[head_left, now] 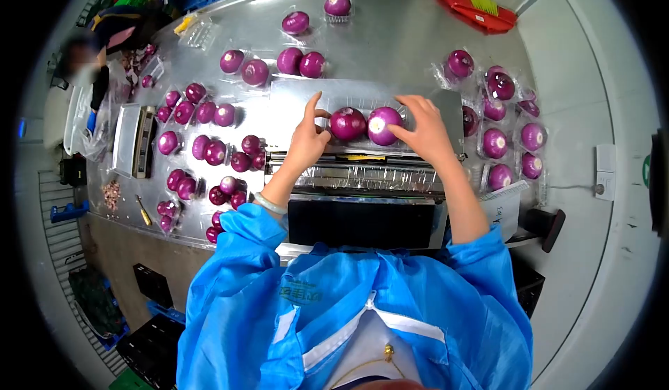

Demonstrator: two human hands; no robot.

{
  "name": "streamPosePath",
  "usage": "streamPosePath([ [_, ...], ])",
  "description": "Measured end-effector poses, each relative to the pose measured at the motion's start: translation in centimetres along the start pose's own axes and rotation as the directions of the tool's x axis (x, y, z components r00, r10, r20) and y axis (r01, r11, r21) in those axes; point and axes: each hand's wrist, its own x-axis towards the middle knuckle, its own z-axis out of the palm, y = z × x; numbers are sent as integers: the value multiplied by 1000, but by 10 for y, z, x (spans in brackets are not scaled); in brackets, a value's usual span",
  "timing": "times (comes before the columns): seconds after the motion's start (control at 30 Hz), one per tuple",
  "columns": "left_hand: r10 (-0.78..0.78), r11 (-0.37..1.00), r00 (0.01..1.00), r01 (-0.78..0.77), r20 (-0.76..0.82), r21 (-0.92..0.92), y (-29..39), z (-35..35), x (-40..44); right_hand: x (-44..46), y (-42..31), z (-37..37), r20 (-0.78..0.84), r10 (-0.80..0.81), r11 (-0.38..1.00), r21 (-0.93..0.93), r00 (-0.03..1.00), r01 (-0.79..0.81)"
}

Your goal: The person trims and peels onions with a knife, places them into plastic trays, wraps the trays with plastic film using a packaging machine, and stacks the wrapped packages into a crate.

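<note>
Two purple onions, a darker left one point(348, 124) and a right one with a pale end point(384, 126), sit side by side in a clear plastic tray point(362, 103) on the wrapping machine's metal plate point(293, 92). My left hand point(309, 135) is at the tray's left side, fingers apart, beside the left onion. At the right side, my right hand point(423, 131) has its fingers spread, the thumb close to or touching the right onion. Below them, clear film lies over the machine's roller point(362, 177).
Packs of onions point(214, 152) stand at the left, wrapped onions point(495, 142) at the right, and more onions point(290, 60) farther back. A scale point(132, 141), a screwdriver point(143, 211) and a co-worker's arm point(101, 87) are at left. A red bag point(476, 11) lies at the back right.
</note>
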Motion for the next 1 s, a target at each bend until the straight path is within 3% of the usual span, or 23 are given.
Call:
streamPosePath([
  [0.03,-1,997,1000,-1,-19,-72,-1,1,-3,-10,2,-1,20,58,998,-14,998,-58],
  [0.13,236,960,970,-225,-52,166,-9,1,-7,-28,-8,10,-8,20,995,-102,1000,-21],
  [0.17,192,976,981,-186,-41,109,2,2,-9,-30,-8,17,-12,-4,988,-155,1000,2],
  [0.27,323,872,946,-299,5,387,12,9,-7,-24,-16,28,-6,43,987,-153,999,-44],
  [0.4,226,882,973,-185,-44,434,17,20,4,-10,-8,41,11,110,993,-54,994,-109],
  [0.57,202,937,973,-159,-113,311,13,10,9,-11,-5,27,-65,153,952,279,986,-129],
  [0.73,241,901,966,-187,-94,391,10,14,13,-18,12,38,-39,227,822,543,973,-170],
  [0.87,214,913,972,-163,-97,375,15,16,15,-15,15,37,-47,168,893,431,985,-131],
  [0.97,220,895,973,-173,-69,411,17,18,15,-8,9,32,30,6,993,118,1000,-10],
  [1.0,226,882,972,-179,-57,435,17,22,15,-6,7,33,62,26,993,109,998,-33],
])
